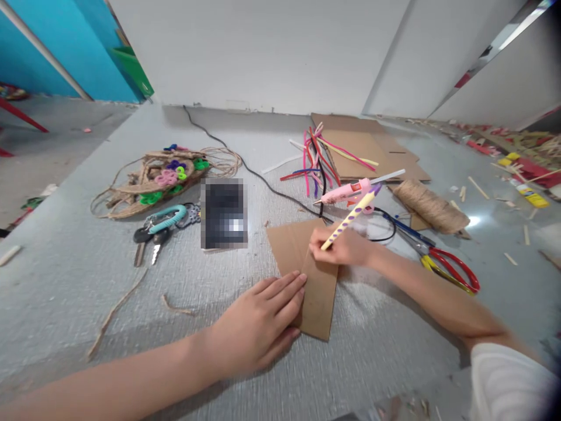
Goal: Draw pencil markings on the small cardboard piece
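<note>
A small piece of brown cardboard (pixel 315 292) lies flat on the grey floor in front of me. My left hand (pixel 258 321) presses on its left edge, fingers stretched out flat and together. My right hand (pixel 344 247) is closed around a yellow pencil with purple stripes (pixel 350 217), its tip down on the cardboard's upper part. A pink glue gun (pixel 346 192) lies just beyond the right hand, with a black cable running from it.
Red-handled scissors (pixel 447 266) and a roll of jute twine (pixel 432 206) lie to the right. Coloured pipe cleaners (pixel 318 158) rest on larger cardboard sheets (pixel 372 146). A twine craft piece (pixel 162 175), keys (pixel 160 225) and a dark blurred object (pixel 224 213) lie to the left.
</note>
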`<state>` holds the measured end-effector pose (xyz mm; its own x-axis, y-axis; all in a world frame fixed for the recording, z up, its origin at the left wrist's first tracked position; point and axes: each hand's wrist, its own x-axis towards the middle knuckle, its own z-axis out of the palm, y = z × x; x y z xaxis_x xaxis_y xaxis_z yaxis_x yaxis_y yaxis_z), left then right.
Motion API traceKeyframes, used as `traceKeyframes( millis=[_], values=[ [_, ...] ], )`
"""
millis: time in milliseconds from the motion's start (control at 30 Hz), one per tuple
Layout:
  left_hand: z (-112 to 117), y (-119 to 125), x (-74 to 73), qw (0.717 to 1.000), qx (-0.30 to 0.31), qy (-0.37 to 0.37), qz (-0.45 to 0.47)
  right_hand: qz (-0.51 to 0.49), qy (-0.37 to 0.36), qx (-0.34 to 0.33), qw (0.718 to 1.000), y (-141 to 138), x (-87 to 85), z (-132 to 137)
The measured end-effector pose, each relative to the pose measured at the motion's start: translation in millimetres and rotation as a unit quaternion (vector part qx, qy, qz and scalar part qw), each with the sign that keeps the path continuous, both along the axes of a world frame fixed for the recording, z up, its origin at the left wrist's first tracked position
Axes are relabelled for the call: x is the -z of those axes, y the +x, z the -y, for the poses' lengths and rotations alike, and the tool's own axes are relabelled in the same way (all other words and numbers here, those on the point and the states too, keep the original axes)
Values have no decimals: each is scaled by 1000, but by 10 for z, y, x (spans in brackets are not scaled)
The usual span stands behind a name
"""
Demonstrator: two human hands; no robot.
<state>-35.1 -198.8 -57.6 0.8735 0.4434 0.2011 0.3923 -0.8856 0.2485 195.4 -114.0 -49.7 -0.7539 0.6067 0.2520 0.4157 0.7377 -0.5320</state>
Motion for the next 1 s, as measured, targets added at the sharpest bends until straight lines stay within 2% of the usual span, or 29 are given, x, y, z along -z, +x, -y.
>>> traceKeyframes(
  millis=[67, 133, 200, 333, 367, 467, 600, 733, 867, 1000],
  values=[
    [-4, 0, 6, 1000, 2, -1, 2, -2, 19, -16, 1000, 11, -4, -9],
    [-9, -1, 13, 1000, 7, -6, 5, 15, 8, -76, 997, 14, -4, -9],
    [-9, -7, 19, 1000, 7, -4, 5, 33, -11, -106, 994, 24, -1, -21],
    [3, -25, 27, 1000, 7, 4, 7, 26, 7, -15, 1000, 59, 7, -71],
    [6, -27, 27, 1000, 8, 3, 9, 30, 7, -18, 999, 61, 10, -72],
    [6, -24, 25, 1000, 8, -4, 14, 51, -26, -82, 995, 51, 18, -52],
    [1, -13, 17, 1000, 1, -5, 13, 21, -30, -23, 999, 32, 26, -38],
    [5, -7, 17, 1000, 5, -1, 3, 29, -41, -71, 996, 2, 25, -31],
    [15, -4, 25, 1000, -2, 2, 6, 14, 1, 9, 1000, -25, 12, -18],
    [17, -6, 23, 1000, 5, 1, 11, 32, -3, -46, 998, -73, 13, 16]
  ],
)
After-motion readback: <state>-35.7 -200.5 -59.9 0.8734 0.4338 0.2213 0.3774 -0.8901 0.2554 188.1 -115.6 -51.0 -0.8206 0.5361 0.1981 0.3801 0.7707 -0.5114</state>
